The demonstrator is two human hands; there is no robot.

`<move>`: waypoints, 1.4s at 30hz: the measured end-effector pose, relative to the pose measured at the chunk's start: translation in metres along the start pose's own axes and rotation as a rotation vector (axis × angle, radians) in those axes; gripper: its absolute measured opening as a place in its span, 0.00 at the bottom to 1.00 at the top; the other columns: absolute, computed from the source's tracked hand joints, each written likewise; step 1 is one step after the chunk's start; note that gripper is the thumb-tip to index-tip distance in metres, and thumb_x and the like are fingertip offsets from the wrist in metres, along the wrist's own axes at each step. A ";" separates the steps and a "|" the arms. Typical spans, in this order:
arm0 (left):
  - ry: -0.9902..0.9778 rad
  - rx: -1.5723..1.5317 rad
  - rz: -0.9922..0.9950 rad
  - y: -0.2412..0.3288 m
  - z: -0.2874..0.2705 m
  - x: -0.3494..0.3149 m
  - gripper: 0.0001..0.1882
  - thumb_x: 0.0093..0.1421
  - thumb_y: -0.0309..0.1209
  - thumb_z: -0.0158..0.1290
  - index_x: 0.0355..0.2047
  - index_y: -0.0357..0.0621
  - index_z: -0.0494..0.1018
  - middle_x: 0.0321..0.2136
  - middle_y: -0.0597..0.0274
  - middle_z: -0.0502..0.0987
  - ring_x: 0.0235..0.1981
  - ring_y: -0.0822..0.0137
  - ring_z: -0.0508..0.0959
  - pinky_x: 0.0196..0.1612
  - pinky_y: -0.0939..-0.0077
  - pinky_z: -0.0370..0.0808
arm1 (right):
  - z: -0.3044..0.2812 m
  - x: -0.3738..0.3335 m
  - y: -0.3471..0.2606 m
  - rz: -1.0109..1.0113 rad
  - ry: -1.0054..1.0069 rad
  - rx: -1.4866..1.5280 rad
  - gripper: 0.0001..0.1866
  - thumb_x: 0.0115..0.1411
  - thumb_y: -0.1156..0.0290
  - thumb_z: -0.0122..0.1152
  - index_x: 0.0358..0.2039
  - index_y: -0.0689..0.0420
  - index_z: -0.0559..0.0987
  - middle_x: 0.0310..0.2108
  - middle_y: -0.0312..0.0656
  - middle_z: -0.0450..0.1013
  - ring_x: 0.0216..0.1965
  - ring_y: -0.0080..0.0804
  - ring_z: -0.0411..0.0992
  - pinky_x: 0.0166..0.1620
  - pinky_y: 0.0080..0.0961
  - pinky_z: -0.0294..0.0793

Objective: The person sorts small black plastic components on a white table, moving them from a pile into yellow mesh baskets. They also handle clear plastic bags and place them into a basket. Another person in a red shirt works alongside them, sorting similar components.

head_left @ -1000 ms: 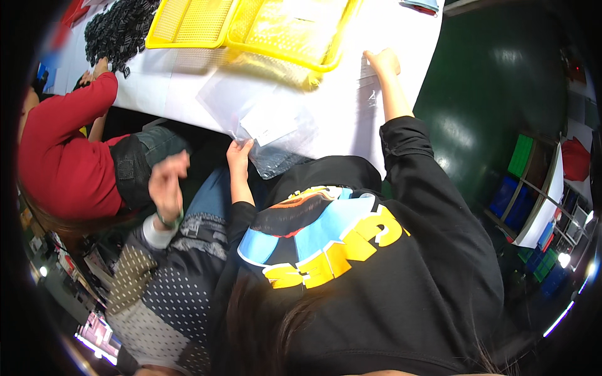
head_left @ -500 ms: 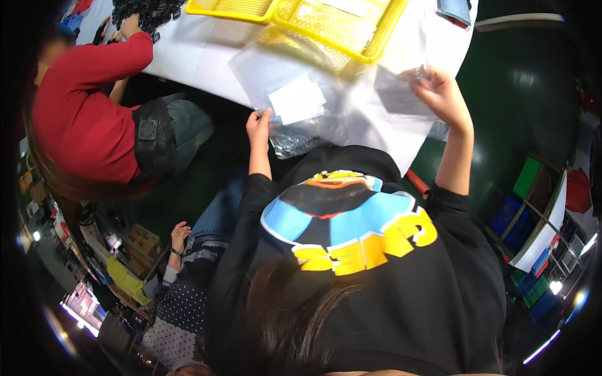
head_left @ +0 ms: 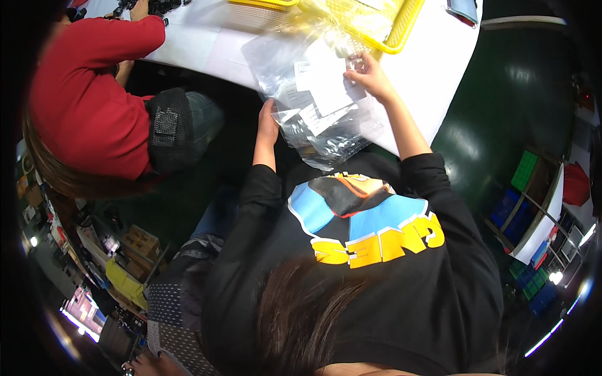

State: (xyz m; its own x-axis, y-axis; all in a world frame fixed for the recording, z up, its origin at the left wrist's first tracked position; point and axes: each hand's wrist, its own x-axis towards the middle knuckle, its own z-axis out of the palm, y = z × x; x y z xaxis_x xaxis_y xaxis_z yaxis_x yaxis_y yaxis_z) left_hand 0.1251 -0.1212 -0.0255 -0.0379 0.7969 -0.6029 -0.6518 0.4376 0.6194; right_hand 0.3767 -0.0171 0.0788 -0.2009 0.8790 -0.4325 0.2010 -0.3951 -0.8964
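A large clear plastic bag (head_left: 260, 59) lies across the table's near edge, its lower part hanging toward my body. Several white printed slips (head_left: 304, 76) show in or on it, overlapping at different angles. My left hand (head_left: 268, 122) grips the bag's left edge, with its fingers partly hidden by the plastic. Above the bag's right side, my right hand (head_left: 371, 76) is closed, pinching clear plastic beside a white slip. Whether this is a separate smaller bag I cannot tell.
A yellow perforated basket (head_left: 396, 44) holding clear packages stands on the white table (head_left: 439, 69), beside another yellow basket (head_left: 263, 2). A blue item (head_left: 462, 11) lies at the far right. A co-worker in a red top (head_left: 94, 94) works at left by black parts (head_left: 169, 6).
My right hand has come left from the table's right side to the bag, bringing clear plastic with it. More white slips now show there. My left hand stays at the bag's left edge.
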 end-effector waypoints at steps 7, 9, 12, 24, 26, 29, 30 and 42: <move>0.048 0.600 -0.050 0.029 0.003 -0.002 0.24 0.52 0.46 0.49 0.37 0.35 0.64 0.26 0.59 0.73 0.25 0.73 0.73 0.26 0.80 0.68 | 0.042 0.004 0.032 -0.198 0.487 -1.014 0.30 0.39 0.64 0.61 0.43 0.62 0.64 0.35 0.47 0.66 0.39 0.45 0.65 0.41 0.35 0.65; 0.141 0.875 0.156 0.028 0.014 0.002 0.16 0.45 0.31 0.57 0.31 0.34 0.67 0.19 0.62 0.74 0.22 0.73 0.73 0.25 0.80 0.68 | 0.049 0.005 0.023 -0.022 0.481 -0.989 0.31 0.39 0.62 0.62 0.43 0.62 0.63 0.37 0.48 0.65 0.43 0.45 0.62 0.44 0.35 0.63; 0.330 1.098 0.302 0.032 0.039 -0.007 0.13 0.46 0.26 0.55 0.31 0.35 0.67 0.23 0.63 0.75 0.25 0.71 0.74 0.28 0.80 0.68 | 0.063 0.015 0.025 0.155 0.453 -0.871 0.31 0.39 0.62 0.63 0.42 0.63 0.63 0.38 0.49 0.64 0.45 0.46 0.61 0.45 0.34 0.63; 0.053 0.275 0.204 0.034 0.027 -0.029 0.13 0.49 0.20 0.50 0.37 0.34 0.67 0.33 0.63 0.72 0.34 0.74 0.71 0.39 0.81 0.65 | 0.074 0.020 0.028 0.187 0.194 -0.525 0.20 0.35 0.62 0.64 0.27 0.62 0.73 0.33 0.50 0.70 0.36 0.38 0.69 0.40 0.26 0.67; -0.019 0.302 0.298 0.047 0.029 -0.043 0.13 0.49 0.20 0.50 0.37 0.34 0.67 0.33 0.63 0.72 0.34 0.75 0.70 0.40 0.82 0.64 | 0.081 0.015 0.031 -0.086 0.194 -0.564 0.18 0.38 0.64 0.64 0.27 0.63 0.73 0.36 0.49 0.69 0.37 0.32 0.68 0.40 0.23 0.66; -0.112 0.426 0.465 0.088 0.062 -0.068 0.10 0.48 0.18 0.50 0.33 0.35 0.70 0.31 0.64 0.73 0.33 0.76 0.70 0.39 0.83 0.64 | 0.067 -0.002 0.001 0.074 -0.019 0.198 0.26 0.36 0.61 0.66 0.35 0.63 0.71 0.39 0.46 0.67 0.42 0.34 0.65 0.43 0.25 0.65; -0.122 0.505 0.519 0.103 0.070 -0.079 0.09 0.47 0.18 0.50 0.32 0.35 0.71 0.31 0.64 0.73 0.33 0.76 0.71 0.38 0.83 0.64 | 0.061 -0.007 -0.009 0.010 -0.037 0.246 0.26 0.37 0.62 0.66 0.36 0.63 0.70 0.40 0.46 0.67 0.43 0.33 0.64 0.44 0.25 0.64; -0.121 0.799 0.516 0.142 0.144 -0.111 0.11 0.50 0.24 0.50 0.35 0.34 0.68 0.31 0.57 0.73 0.31 0.68 0.72 0.34 0.81 0.68 | -0.049 -0.057 -0.034 -0.660 -0.279 0.067 0.26 0.36 0.72 0.64 0.39 0.64 0.70 0.35 0.44 0.69 0.38 0.27 0.67 0.41 0.22 0.66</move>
State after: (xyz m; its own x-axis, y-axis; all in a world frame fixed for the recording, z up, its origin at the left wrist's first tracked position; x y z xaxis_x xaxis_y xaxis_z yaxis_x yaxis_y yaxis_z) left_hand 0.1458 -0.0879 0.2013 -0.0676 0.9890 -0.1317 0.1343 0.1398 0.9810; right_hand 0.4281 -0.0402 0.1389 -0.4996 0.8427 0.2009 -0.1047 0.1715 -0.9796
